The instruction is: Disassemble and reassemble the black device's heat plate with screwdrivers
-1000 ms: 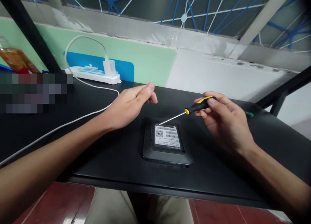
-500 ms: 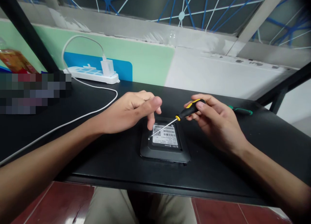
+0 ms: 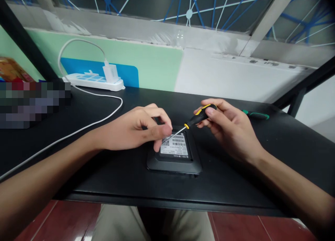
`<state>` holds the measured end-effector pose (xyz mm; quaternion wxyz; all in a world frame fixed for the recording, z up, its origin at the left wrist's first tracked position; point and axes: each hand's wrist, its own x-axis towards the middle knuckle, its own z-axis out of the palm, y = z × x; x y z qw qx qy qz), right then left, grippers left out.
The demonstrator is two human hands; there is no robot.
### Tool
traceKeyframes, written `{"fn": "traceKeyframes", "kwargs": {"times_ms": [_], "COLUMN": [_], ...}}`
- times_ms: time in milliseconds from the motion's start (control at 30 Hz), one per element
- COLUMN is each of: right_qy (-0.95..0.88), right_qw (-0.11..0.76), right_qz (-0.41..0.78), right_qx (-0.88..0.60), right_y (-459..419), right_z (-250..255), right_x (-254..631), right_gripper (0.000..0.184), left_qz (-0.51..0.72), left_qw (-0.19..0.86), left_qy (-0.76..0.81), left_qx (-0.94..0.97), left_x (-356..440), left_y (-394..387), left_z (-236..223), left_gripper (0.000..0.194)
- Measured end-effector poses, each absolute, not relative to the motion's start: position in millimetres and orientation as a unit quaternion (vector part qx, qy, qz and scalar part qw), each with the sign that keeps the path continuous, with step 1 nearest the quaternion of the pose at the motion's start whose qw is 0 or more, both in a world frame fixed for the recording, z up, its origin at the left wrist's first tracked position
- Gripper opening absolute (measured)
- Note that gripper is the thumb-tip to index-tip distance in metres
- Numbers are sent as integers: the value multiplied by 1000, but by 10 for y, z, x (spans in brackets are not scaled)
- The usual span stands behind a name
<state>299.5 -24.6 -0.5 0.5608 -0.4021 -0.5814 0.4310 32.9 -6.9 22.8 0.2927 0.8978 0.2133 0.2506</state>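
A black and yellow screwdriver [image 3: 201, 116] slants down to the left, its handle pinched in the fingers of my right hand [image 3: 230, 131]. Its metal shaft leads down over the white label [image 3: 175, 145] of a flat black device [image 3: 174, 167] that lies on the black table. My left hand [image 3: 142, 126] is at the tip end of the shaft, fingers curled and thumb close to the index finger. A fingertip reaches down beside the tip, over the device's left side. These fingers hide the tip's end and whatever may be between them.
A white power strip [image 3: 91, 82] with a plugged-in charger [image 3: 111, 73] stands by the wall, and its white cable [image 3: 86, 126] runs across the table's left. A green-handled tool [image 3: 258, 114] lies at the right. Blurred-out items and a package [image 3: 13, 70] are at far left.
My left hand has come down to the screwdriver's tip, covering the small screw seen there before. The right hand still holds the screwdriver at much the same slant. The whole view has shifted slightly.
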Motion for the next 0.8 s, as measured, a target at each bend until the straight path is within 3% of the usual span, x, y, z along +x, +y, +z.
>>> {"fn": "traceKeyframes", "kwargs": {"times_ms": [233, 533, 800], "right_qy": [-582, -500, -579], "right_qw": [571, 693, 659], "right_qz": [413, 281, 148], "right_qx": [-406, -437, -457], "right_y": [-230, -113, -144], "right_z": [5, 71, 93], "right_x": [3003, 3101, 3181], "right_gripper": [28, 22, 28], "left_qz": [232, 237, 212], "left_qw": [277, 277, 250], "left_qy": [219, 236, 237], "left_qx": [906, 901, 914], "left_x": [329, 348, 348], "left_y": [-70, -73, -85], "left_z": [220, 212, 171], "left_gripper": [67, 70, 24]}}
